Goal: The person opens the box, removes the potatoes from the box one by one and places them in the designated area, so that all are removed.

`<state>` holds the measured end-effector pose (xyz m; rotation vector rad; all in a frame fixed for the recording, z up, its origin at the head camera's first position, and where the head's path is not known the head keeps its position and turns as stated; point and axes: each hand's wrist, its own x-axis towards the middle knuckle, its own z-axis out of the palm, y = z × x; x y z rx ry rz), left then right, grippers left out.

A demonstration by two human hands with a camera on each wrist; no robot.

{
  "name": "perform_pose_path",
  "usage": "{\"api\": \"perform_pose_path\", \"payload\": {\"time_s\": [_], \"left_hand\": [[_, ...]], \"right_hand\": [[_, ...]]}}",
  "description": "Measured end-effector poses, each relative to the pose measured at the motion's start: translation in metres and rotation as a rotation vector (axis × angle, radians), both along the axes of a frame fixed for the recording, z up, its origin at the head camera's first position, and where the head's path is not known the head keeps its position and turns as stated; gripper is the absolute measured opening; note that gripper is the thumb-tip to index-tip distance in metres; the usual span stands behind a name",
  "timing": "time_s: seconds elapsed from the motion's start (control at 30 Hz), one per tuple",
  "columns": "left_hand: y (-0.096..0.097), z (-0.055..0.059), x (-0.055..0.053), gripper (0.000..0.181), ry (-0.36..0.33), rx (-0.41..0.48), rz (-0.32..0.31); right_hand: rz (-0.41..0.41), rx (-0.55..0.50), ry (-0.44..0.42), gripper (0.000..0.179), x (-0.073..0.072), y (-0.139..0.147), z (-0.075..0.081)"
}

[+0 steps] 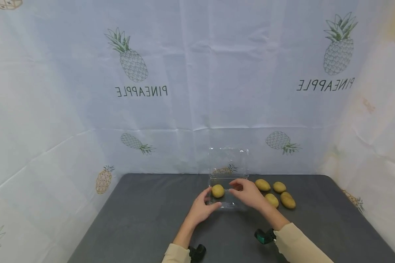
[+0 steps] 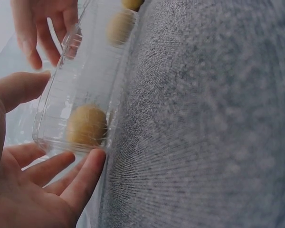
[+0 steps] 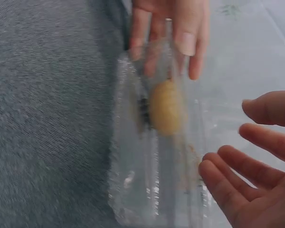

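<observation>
A clear plastic clamshell box [image 1: 229,207] lies at the table's back middle, its lid [image 1: 228,157] raised against the curtain. One round yellow potato [image 1: 218,191] sits in the left end of its base. My left hand [image 1: 200,211] is at that end. In the left wrist view its fingertips [image 2: 96,159] touch or nearly touch the end wall, with the thumb spread toward the front edge. Above the right part of the base hovers my right hand [image 1: 248,193], holding nothing, its fingers loosely bent and apart from the potato.
Several more potatoes lie on the dark table [image 1: 145,219] right of the box, among them an oblong brownish one [image 1: 288,200] and a rounder one [image 1: 271,200]. A white pineapple-print curtain [image 1: 197,91] closes off the back and sides.
</observation>
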<state>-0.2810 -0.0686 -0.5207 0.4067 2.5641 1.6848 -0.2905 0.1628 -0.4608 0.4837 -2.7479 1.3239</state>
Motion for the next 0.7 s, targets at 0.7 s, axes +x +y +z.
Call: {"api": "perform_pose_path", "payload": {"time_s": [0.7], "left_hand": [[-0.001,0.004,0.001,0.075,-0.021,-0.003,0.001]], "right_hand": [[-0.069,0.002,-0.026,0.025,-0.025,-0.039,-0.019]]}}
